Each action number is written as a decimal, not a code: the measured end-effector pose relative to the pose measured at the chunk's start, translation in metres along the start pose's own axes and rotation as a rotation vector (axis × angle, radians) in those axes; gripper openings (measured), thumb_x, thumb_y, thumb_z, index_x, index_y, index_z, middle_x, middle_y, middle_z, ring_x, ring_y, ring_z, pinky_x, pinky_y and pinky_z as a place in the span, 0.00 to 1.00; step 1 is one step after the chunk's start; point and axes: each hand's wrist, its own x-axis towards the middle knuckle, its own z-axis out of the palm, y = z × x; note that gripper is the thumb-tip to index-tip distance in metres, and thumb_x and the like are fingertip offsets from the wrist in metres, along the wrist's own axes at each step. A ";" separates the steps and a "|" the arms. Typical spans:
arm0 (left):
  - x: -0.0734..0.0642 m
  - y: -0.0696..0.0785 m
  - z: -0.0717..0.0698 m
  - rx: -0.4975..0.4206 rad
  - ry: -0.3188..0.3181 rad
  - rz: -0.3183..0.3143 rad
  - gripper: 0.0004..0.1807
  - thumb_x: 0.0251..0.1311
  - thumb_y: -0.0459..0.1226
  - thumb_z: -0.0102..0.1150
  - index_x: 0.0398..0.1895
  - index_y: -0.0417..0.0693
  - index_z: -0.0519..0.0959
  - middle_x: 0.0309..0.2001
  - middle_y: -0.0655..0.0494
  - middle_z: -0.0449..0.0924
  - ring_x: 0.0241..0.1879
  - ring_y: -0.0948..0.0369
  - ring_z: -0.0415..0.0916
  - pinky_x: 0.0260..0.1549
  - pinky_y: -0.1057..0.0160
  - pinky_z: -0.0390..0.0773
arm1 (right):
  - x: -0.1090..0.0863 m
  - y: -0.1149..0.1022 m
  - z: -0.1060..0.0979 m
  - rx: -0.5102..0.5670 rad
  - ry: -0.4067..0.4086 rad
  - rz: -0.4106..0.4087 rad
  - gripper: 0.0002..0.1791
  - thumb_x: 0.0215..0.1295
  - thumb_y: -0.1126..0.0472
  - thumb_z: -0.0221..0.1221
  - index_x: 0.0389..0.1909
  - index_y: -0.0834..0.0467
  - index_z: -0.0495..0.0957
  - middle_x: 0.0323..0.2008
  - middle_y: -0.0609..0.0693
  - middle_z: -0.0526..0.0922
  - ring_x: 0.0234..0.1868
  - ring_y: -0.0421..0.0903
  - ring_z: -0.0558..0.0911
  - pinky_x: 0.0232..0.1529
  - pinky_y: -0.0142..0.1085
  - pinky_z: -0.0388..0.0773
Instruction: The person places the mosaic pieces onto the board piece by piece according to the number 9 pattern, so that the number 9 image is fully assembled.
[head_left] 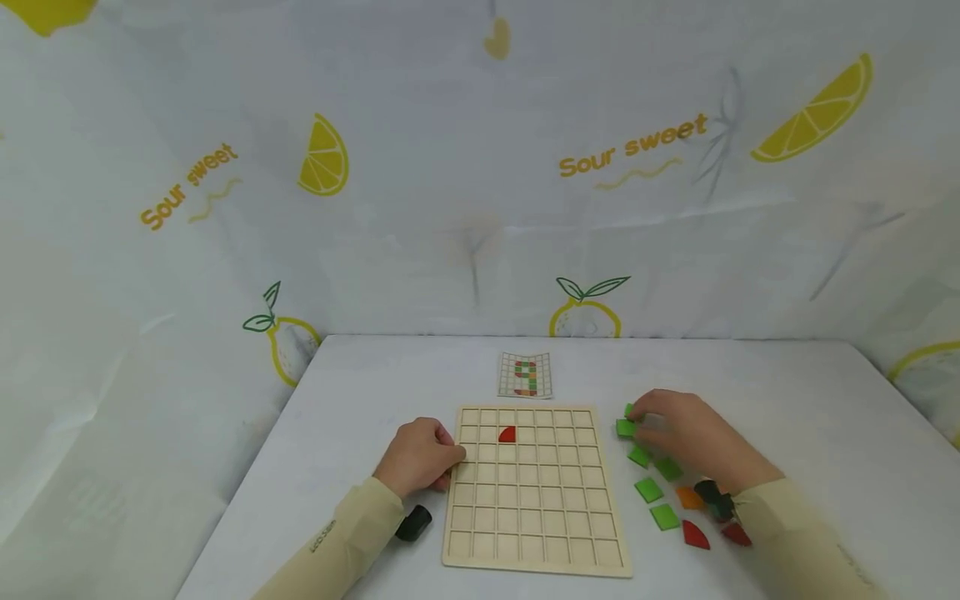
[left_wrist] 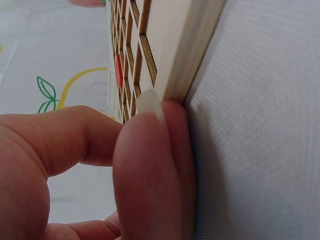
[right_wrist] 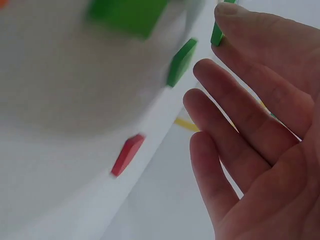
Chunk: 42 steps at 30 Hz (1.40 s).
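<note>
From where I stand, the person's left hand [head_left: 423, 457] has its thumb and bent fingers at the left edge of a pale gridded board [head_left: 517, 500], gripping it. The right hand [head_left: 678, 425], off the board's right side, pinches a green tile [right_wrist: 218, 31] between thumb and index finger, its other fingers loosely spread. A red quarter-round piece [head_left: 507, 434] sits on the board, second row from the far side, third column from the left. Loose green squares [head_left: 664, 517] lie to the right of the board, with an orange tile [head_left: 689, 498] and red quarter-rounds [head_left: 695, 534] nearer the person. Just beyond the board's far edge lies a small card [head_left: 525, 375] showing a coloured nine-like figure. Lemon-printed cloth [head_left: 420, 250] hangs behind the white table [head_left: 375, 375].
</note>
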 end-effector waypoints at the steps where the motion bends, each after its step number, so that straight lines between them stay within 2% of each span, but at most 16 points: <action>1: 0.000 0.000 0.000 -0.001 0.000 0.000 0.08 0.64 0.39 0.68 0.32 0.45 0.79 0.19 0.54 0.83 0.18 0.62 0.82 0.24 0.64 0.78 | 0.003 -0.003 0.001 0.003 -0.003 -0.005 0.12 0.69 0.58 0.71 0.51 0.53 0.88 0.56 0.52 0.89 0.60 0.58 0.85 0.61 0.60 0.81; 5: 0.001 0.000 0.001 0.000 0.000 0.001 0.09 0.63 0.39 0.68 0.32 0.45 0.79 0.18 0.54 0.83 0.18 0.61 0.82 0.24 0.64 0.78 | 0.014 -0.021 0.007 -0.005 0.003 -0.018 0.12 0.70 0.58 0.71 0.52 0.54 0.88 0.55 0.51 0.90 0.59 0.56 0.85 0.61 0.58 0.82; 12: 0.002 -0.001 0.001 -0.007 -0.002 0.004 0.08 0.63 0.38 0.68 0.32 0.45 0.79 0.18 0.54 0.83 0.18 0.61 0.82 0.23 0.64 0.78 | 0.030 -0.046 0.017 -0.024 0.004 -0.080 0.11 0.67 0.61 0.72 0.49 0.56 0.90 0.50 0.50 0.91 0.59 0.59 0.86 0.63 0.58 0.81; 19: 0.002 -0.003 0.001 -0.003 0.006 0.004 0.08 0.63 0.38 0.68 0.31 0.46 0.79 0.19 0.54 0.83 0.18 0.62 0.82 0.23 0.64 0.79 | 0.043 -0.060 0.030 0.017 -0.042 -0.036 0.12 0.67 0.60 0.71 0.50 0.55 0.90 0.51 0.49 0.90 0.61 0.57 0.85 0.66 0.57 0.80; 22: 0.002 -0.003 0.001 0.002 0.008 0.010 0.08 0.63 0.38 0.68 0.30 0.46 0.80 0.19 0.54 0.83 0.18 0.61 0.82 0.23 0.64 0.79 | 0.046 -0.068 0.034 0.034 -0.050 -0.030 0.12 0.66 0.60 0.71 0.49 0.55 0.90 0.51 0.48 0.90 0.60 0.55 0.85 0.66 0.56 0.80; 30: 0.002 -0.002 0.000 0.009 0.014 0.011 0.08 0.63 0.38 0.68 0.30 0.46 0.79 0.18 0.54 0.83 0.17 0.61 0.82 0.23 0.64 0.77 | 0.052 -0.087 0.045 0.011 -0.036 -0.107 0.09 0.66 0.60 0.73 0.46 0.54 0.90 0.47 0.46 0.91 0.56 0.52 0.87 0.63 0.53 0.82; 34: 0.002 -0.002 0.000 0.012 0.014 0.011 0.08 0.63 0.38 0.68 0.29 0.46 0.79 0.17 0.55 0.83 0.17 0.61 0.82 0.23 0.64 0.77 | 0.053 -0.095 0.049 0.000 -0.043 -0.120 0.08 0.67 0.60 0.72 0.45 0.54 0.90 0.46 0.45 0.90 0.56 0.51 0.86 0.64 0.53 0.82; 42: 0.002 -0.002 -0.001 0.008 0.011 0.013 0.08 0.63 0.38 0.68 0.29 0.46 0.79 0.17 0.55 0.83 0.16 0.62 0.81 0.22 0.64 0.77 | 0.058 -0.103 0.060 -0.047 -0.030 -0.120 0.07 0.68 0.60 0.72 0.45 0.54 0.90 0.45 0.45 0.90 0.50 0.45 0.86 0.58 0.48 0.84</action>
